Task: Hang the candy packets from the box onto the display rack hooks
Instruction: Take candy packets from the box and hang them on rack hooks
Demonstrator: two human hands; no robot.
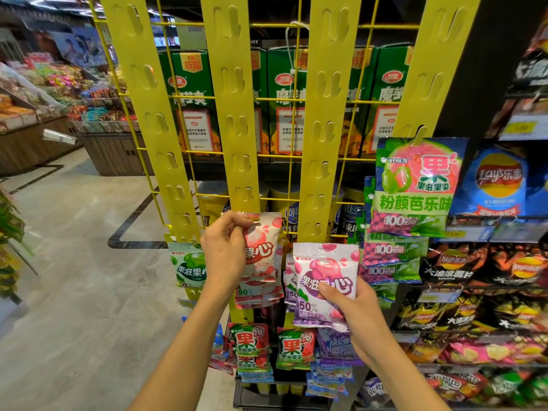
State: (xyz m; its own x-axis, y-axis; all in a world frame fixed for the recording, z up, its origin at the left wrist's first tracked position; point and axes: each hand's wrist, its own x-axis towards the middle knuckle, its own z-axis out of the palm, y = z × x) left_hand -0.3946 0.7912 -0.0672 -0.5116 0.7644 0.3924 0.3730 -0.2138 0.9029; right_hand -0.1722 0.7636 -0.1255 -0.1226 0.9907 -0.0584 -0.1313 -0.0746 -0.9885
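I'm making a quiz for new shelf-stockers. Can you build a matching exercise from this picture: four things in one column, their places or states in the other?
Things
1. pink packet
2. purple packet
3. guava packet
4. green packet

States
A. hanging on the leftmost strip
B. held in the right hand
C. pinched at its top by the left hand
D. hanging on the rightmost strip

Pairs: 1-C, 2-B, 3-D, 4-A

Both arms reach forward, left hand (pixel 225 247) raised with fingers pinched, right hand (pixel 353 307) lower, fingers curled in a grip.
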